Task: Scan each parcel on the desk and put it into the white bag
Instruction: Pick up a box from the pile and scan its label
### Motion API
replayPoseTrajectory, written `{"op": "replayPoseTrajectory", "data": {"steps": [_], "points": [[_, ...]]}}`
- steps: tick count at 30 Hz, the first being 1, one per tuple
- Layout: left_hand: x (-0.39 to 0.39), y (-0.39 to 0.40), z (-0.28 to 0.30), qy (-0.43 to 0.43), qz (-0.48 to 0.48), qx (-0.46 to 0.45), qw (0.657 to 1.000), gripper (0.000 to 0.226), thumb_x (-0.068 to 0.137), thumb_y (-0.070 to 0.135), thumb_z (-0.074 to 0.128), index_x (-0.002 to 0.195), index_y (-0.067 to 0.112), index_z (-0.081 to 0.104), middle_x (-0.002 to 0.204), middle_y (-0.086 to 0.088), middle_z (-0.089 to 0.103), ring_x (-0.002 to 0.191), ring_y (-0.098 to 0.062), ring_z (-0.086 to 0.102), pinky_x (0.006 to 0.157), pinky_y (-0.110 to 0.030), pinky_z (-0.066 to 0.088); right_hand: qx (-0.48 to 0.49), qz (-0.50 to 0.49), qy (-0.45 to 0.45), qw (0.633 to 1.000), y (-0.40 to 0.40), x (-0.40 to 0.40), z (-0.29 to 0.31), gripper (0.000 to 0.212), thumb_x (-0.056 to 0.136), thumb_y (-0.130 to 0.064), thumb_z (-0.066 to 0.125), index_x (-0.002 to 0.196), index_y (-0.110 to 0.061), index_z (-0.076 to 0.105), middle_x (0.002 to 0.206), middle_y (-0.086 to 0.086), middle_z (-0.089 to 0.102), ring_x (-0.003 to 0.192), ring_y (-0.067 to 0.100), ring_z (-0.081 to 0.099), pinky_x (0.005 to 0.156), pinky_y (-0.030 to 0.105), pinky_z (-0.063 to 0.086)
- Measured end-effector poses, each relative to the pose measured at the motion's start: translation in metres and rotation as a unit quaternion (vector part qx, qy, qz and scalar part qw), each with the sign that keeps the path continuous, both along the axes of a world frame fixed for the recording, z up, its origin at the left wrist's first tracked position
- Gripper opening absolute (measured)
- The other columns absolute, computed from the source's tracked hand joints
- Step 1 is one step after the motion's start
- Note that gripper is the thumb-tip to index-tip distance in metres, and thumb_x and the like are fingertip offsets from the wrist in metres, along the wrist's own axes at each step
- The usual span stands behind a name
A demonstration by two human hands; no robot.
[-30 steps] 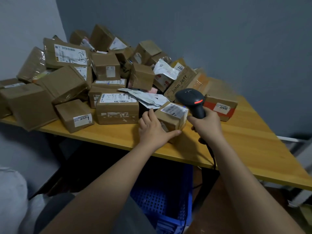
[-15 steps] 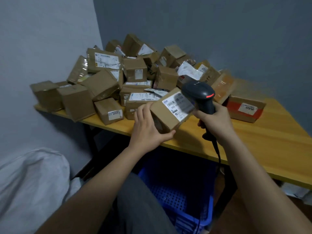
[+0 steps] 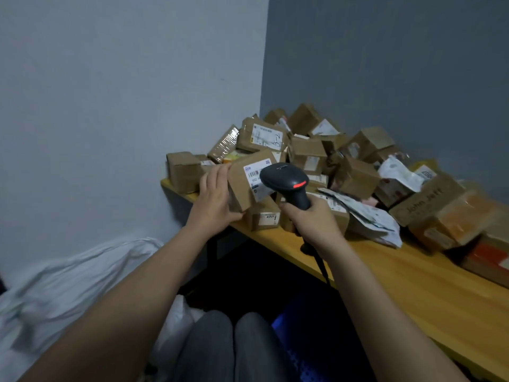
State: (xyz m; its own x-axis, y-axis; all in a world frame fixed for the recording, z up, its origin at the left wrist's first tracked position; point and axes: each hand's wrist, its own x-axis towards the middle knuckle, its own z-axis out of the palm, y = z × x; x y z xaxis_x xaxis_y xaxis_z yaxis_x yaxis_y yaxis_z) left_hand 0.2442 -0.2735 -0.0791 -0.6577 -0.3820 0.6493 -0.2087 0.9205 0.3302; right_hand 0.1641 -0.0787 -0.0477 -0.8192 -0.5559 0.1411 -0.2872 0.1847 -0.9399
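The left hand [image 3: 213, 201] grips a small cardboard parcel [image 3: 248, 183], fingers wrapped over its left side and thumb under its lower edge, holding it raised above the tabletop [image 3: 413, 274] and tilted so its white label [image 3: 257, 176] faces the person. The right hand [image 3: 312, 220] is closed around the handle of a black scanner [image 3: 286, 181], whose head sits just in front of the label and covers its right part; a red light shows on the scanner's side, and its cord [image 3: 322, 267] hangs down past the tabletop's front edge.

Behind and to the right of the held parcel, a heap of brown boxes [image 3: 355, 153] fills the back corner of the yellow wooden tabletop, with some crumpled white mailers [image 3: 371, 213] lying among them. A box marked "John Jeff" [image 3: 425, 199] lies at the right of the heap, and an orange-striped box [image 3: 490, 261] sits near the right edge of the view.

Lower left, beside the person's grey-clad knees [image 3: 228, 343], lies the white bag [image 3: 63, 285], on the floor against the wall. A blue crate [image 3: 292, 334] shows under the tabletop.
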Motion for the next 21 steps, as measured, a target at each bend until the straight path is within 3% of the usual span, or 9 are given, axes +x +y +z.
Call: {"op": "replayPoseTrajectory", "data": {"steps": [5, 9, 14, 21], "points": [[-0.003, -0.017, 0.000, 0.015, -0.008, -0.002, 1.000, 0.109, 0.063, 0.021, 0.087, 0.149, 0.011, 0.020, 0.150, -0.008, 0.024, 0.138, -0.029, 0.022, 0.109, -0.045, 0.033, 0.068, 0.004, 0.015, 0.998, -0.020, -0.005, 0.001, 0.013, 0.089, -0.023, 0.063, 0.082, -0.014, 0.058, 0.068, 0.008, 0.055, 0.063, 0.022, 0.053, 0.059, 0.031, 0.042], [-0.004, -0.022, -0.003, 0.027, -0.008, 0.004, 1.000, 0.109, 0.064, 0.020, 0.087, 0.149, 0.012, 0.021, 0.151, -0.007, 0.023, 0.139, -0.027, 0.020, 0.106, -0.044, 0.037, 0.022, 0.016, -0.006, 1.000, -0.021, -0.008, -0.004, 0.012, 0.089, -0.018, 0.064, 0.082, -0.011, 0.057, 0.069, 0.012, 0.050, 0.060, 0.022, 0.049, 0.060, 0.035, 0.039], [-0.001, -0.027, -0.010, 0.043, 0.002, 0.018, 0.999, 0.110, 0.062, 0.021, 0.088, 0.148, 0.008, 0.021, 0.149, -0.011, 0.025, 0.138, -0.029, 0.022, 0.105, -0.045, 0.038, 0.000, 0.026, 0.006, 1.000, -0.023, -0.005, -0.010, 0.015, 0.088, -0.019, 0.066, 0.079, -0.012, 0.057, 0.062, 0.006, 0.050, 0.054, 0.018, 0.048, 0.052, 0.029, 0.041], [0.053, -0.064, -0.048, 0.109, 0.117, 0.098, 0.982, 0.109, 0.060, 0.031, 0.089, 0.144, 0.002, 0.026, 0.144, -0.015, 0.031, 0.131, -0.032, 0.027, 0.110, -0.040, 0.029, 0.035, 0.100, 0.105, 0.989, -0.081, 0.019, -0.037, 0.020, 0.084, -0.019, 0.072, 0.070, -0.019, 0.058, 0.052, -0.007, 0.052, 0.050, 0.009, 0.050, 0.054, 0.026, 0.039]]}}
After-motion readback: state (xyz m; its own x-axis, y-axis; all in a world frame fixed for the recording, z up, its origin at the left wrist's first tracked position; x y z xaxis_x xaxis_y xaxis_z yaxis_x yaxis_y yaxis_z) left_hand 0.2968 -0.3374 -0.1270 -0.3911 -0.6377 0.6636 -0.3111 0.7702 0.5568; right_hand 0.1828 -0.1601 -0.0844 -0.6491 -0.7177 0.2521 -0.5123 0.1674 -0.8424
